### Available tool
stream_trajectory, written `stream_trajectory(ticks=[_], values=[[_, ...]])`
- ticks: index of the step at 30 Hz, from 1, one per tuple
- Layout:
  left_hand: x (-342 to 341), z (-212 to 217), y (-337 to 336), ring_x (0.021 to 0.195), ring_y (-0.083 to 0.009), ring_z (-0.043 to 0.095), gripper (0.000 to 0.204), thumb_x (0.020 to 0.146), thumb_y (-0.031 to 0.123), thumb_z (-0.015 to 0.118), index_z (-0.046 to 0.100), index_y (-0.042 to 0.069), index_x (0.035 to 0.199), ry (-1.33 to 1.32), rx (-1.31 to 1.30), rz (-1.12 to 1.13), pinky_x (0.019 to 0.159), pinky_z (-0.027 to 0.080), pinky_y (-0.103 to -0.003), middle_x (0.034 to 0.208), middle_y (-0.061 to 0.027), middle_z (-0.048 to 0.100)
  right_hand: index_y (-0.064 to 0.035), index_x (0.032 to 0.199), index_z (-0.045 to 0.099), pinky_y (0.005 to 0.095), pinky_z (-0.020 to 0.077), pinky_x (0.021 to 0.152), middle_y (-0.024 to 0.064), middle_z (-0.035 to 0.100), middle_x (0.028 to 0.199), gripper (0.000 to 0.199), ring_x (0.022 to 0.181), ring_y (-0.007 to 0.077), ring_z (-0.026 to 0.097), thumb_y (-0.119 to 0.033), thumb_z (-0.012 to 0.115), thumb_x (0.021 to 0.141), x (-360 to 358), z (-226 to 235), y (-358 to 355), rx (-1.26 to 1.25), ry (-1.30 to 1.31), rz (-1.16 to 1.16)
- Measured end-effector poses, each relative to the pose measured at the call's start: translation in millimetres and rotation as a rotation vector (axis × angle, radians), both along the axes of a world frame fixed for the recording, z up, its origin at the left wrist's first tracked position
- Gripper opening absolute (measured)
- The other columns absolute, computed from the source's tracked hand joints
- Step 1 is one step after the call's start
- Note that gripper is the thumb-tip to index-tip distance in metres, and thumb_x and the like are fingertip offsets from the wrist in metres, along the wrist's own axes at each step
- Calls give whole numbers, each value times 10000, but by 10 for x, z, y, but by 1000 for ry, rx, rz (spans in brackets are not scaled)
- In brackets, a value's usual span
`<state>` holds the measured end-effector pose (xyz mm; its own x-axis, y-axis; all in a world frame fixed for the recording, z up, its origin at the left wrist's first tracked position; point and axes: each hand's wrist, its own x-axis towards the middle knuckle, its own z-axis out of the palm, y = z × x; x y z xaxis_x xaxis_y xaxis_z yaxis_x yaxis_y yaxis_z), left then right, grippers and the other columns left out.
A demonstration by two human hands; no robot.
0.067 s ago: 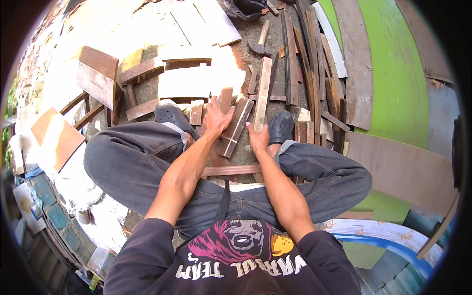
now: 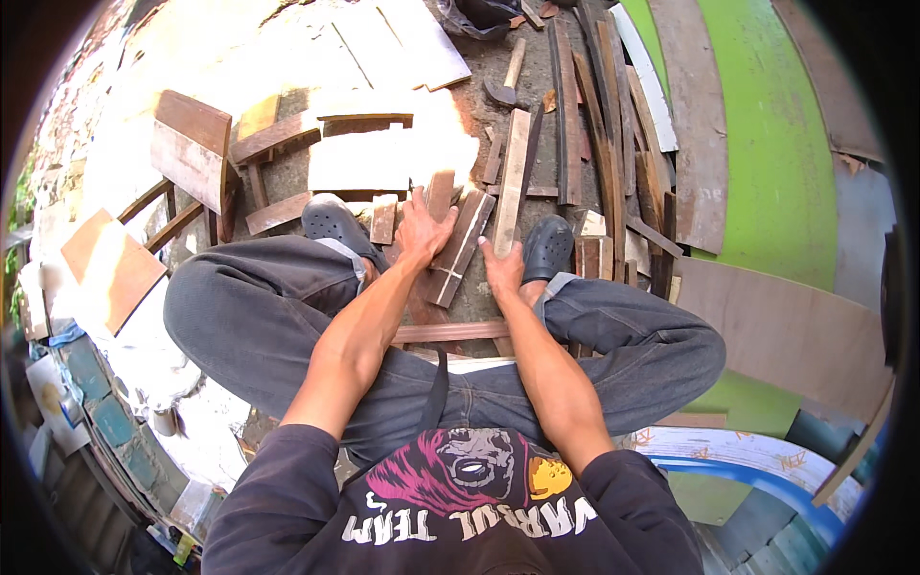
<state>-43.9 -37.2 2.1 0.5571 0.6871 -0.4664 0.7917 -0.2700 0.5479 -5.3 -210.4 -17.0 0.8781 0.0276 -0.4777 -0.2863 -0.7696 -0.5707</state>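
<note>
My left hand [image 2: 424,230] is closed around a short brown piece of wood [image 2: 440,192], its thumb on the right side. Beside that hand lies a dark wooden block [image 2: 462,251] with a pale stripe along its length. My right hand [image 2: 502,267] grips the near end of a long, light-coloured wooden strip [image 2: 513,177], which points away from me. The undersides of both pieces, and some of my fingers, are hidden. A reddish-brown slat [image 2: 447,333] lies crosswise closer to my body, between my bent legs.
A hammer [image 2: 506,79] rests on the ground ahead. Several long dark planks [image 2: 567,125] are piled at the right, beside a green panel [image 2: 762,125]. A wooden frame [image 2: 177,230] with boards stands at the left. My dark clogs [image 2: 548,247] flank the work area.
</note>
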Motion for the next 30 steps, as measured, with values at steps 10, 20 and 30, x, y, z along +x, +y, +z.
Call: stream_trajectory(ticks=[10,20,30], values=[[126,-158,210,1198,-474,536,755,899,653,522,534,54,1357,58,-17,-43,1011,438,-522,1318,-321,490,11,1114,590,513,458,882,298,652,1046,588,1014,489,606,-547,454,982,-32,3,467,158,5,-26],[479,-80,680,1132,-388,623,687,899,551,553,626,-47,1229,-91,-28,142,999,453,-422,1173,-290,651,23,1243,565,466,463,925,267,646,1134,411,1073,439,603,-308,495,1009,-306,186,904,437,-155,13],[610,-83,590,1052,-413,648,631,859,455,632,639,-117,1126,-221,-27,59,928,486,-434,1083,-315,666,44,1421,394,502,458,908,278,515,1184,473,1054,471,558,-197,447,1017,-572,241,1013,428,-139,170]])
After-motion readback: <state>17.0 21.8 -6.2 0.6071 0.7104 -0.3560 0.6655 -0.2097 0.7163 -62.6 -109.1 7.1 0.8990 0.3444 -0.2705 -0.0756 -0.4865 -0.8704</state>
